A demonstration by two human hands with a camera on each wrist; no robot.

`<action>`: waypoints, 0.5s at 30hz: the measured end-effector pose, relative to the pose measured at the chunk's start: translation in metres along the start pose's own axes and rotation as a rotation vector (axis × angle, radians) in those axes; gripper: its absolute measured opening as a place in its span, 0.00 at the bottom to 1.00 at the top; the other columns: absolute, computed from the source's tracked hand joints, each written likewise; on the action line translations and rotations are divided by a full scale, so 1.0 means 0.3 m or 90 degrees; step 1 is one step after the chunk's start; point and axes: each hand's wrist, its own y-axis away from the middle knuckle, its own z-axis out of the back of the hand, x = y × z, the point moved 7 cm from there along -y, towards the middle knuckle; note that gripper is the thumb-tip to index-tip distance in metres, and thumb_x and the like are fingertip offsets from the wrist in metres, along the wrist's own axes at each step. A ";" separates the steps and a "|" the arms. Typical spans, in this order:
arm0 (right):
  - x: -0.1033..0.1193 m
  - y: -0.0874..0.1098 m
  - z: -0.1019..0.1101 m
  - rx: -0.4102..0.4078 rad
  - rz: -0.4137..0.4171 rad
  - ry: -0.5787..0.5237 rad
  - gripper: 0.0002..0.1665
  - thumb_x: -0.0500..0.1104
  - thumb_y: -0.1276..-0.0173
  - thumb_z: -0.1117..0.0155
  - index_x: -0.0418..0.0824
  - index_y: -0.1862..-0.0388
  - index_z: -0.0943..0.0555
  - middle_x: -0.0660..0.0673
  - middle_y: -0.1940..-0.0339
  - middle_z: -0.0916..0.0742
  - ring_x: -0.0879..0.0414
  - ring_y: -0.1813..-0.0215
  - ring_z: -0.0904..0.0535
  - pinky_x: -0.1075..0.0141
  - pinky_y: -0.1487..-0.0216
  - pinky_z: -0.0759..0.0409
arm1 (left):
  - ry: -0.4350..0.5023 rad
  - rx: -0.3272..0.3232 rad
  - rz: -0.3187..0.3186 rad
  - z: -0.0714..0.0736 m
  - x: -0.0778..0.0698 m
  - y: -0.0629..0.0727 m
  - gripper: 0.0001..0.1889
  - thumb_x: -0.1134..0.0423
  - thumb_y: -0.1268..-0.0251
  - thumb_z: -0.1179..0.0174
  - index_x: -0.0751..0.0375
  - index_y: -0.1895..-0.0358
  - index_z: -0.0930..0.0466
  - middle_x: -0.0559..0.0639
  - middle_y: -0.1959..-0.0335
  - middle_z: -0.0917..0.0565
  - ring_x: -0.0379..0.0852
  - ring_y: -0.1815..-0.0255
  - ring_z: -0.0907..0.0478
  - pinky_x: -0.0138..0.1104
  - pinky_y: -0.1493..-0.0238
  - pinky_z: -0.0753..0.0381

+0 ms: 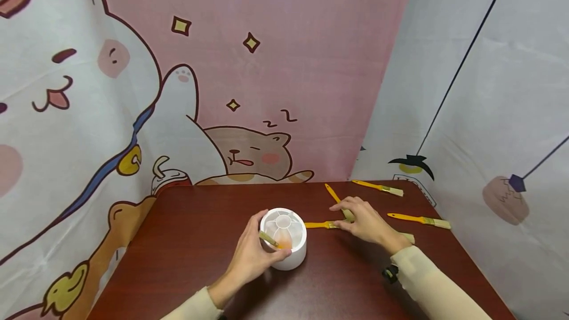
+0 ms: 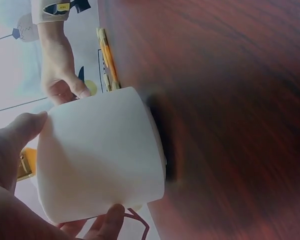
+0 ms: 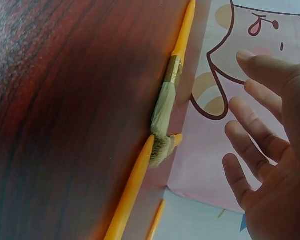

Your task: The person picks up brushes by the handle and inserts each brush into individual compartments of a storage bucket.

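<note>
Right now I am watching the person's left hand [image 1: 253, 251] gripping a white round holder [image 1: 294, 259], thumb lying across the near rim and fingers curling round the far-left side. The right hand [image 1: 364, 219] is hovering among the loose brushes, its fingers and thumb spreading apart.

Inside the holder, clear dividers are fanning out from a round central well. One brush [image 1: 268, 239] is leaning in a compartment on the near side, its bristles pointing up and out over the left rim. I am not managing to tell whether the holder's base is touching the table [image 1: 200, 241].

Just right of the holder, a level brush [image 1: 316, 225] is lying with its yellow handle toward it and its bristled end by the right fingertips. A slanting brush [image 1: 332, 193] is running from the back toward that same spot, and a half-hidden brush [image 1: 407, 237] is showing its bristles beyond the wrist. Farther right, a brush near the edge [image 1: 420, 220] is resting alone, and a back brush [image 1: 378, 187] is lying along the far side.

Behind everything, a cartoon-cat backdrop [image 1: 311, 63] is hanging.
</note>
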 end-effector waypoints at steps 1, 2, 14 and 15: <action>-0.005 0.001 -0.004 0.003 -0.002 -0.001 0.24 0.48 0.27 0.12 0.56 0.34 0.07 0.52 0.36 0.07 0.43 0.34 0.14 0.34 0.27 0.21 | 0.001 0.004 0.000 0.000 0.001 -0.001 0.63 0.44 0.55 0.04 0.56 0.14 0.30 0.54 0.23 0.16 0.59 0.26 0.14 0.60 0.26 0.16; -0.009 0.002 -0.009 0.006 -0.005 -0.003 0.24 0.48 0.26 0.12 0.56 0.33 0.07 0.52 0.36 0.08 0.42 0.34 0.14 0.33 0.27 0.21 | 0.001 0.007 -0.002 0.000 0.003 -0.001 0.63 0.45 0.54 0.04 0.56 0.14 0.30 0.54 0.23 0.16 0.59 0.26 0.14 0.61 0.25 0.16; -0.040 -0.002 -0.049 0.052 -0.036 -0.005 0.26 0.53 0.25 0.13 0.49 0.32 0.07 0.48 0.37 0.08 0.42 0.39 0.14 0.37 0.33 0.13 | 0.039 0.063 -0.041 0.008 0.017 -0.027 0.63 0.49 0.51 0.05 0.51 0.09 0.32 0.55 0.18 0.18 0.58 0.21 0.17 0.63 0.19 0.21; -0.041 -0.004 -0.052 0.055 -0.037 -0.003 0.26 0.53 0.25 0.13 0.49 0.32 0.07 0.48 0.38 0.07 0.43 0.39 0.14 0.38 0.34 0.13 | 0.040 0.068 -0.043 0.008 0.018 -0.030 0.63 0.50 0.51 0.05 0.51 0.09 0.32 0.54 0.18 0.18 0.58 0.22 0.17 0.63 0.19 0.21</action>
